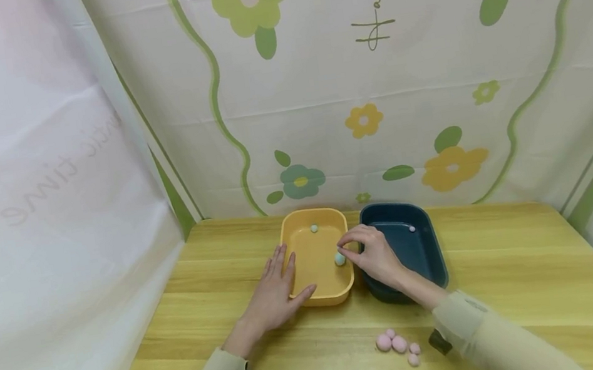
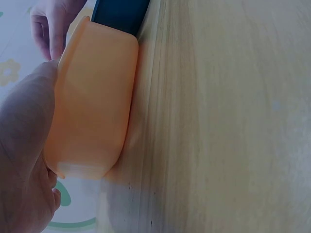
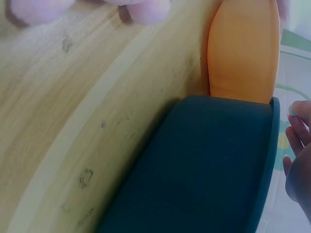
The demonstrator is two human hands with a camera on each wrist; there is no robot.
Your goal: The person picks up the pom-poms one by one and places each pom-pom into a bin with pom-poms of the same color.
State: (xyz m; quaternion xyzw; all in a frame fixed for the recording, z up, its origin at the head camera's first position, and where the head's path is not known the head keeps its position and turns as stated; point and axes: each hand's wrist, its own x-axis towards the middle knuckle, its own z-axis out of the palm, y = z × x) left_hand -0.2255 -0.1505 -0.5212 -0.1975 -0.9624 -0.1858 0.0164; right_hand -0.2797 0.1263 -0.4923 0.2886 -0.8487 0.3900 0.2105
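A yellow tray point(image 1: 324, 300) and a dark blue tray point(image 1: 436, 254) stand side by side on the wooden table. My left hand point(image 1: 271, 296) rests on the yellow tray's left rim, fingers spread and fairly straight. Over that tray's right side, my right hand point(image 1: 377, 254) pinches a small pale green ball point(image 3: 292, 109) between thumb and fingertips. Just below those fingertips, a larger pale green ball point(image 1: 339, 260) lies inside the yellow tray. Another small green ball point(image 1: 314, 228) sits near its far end. One small pink ball point(image 1: 412, 229) lies in the dark blue tray.
Several pink balls point(image 1: 399, 344) of different sizes lie on the table point(image 1: 321, 358) in front of the trays, near the right sleeve. A white cloth point(image 1: 316, 81) with printed flowers hangs behind the table, with more white cloth at both sides.
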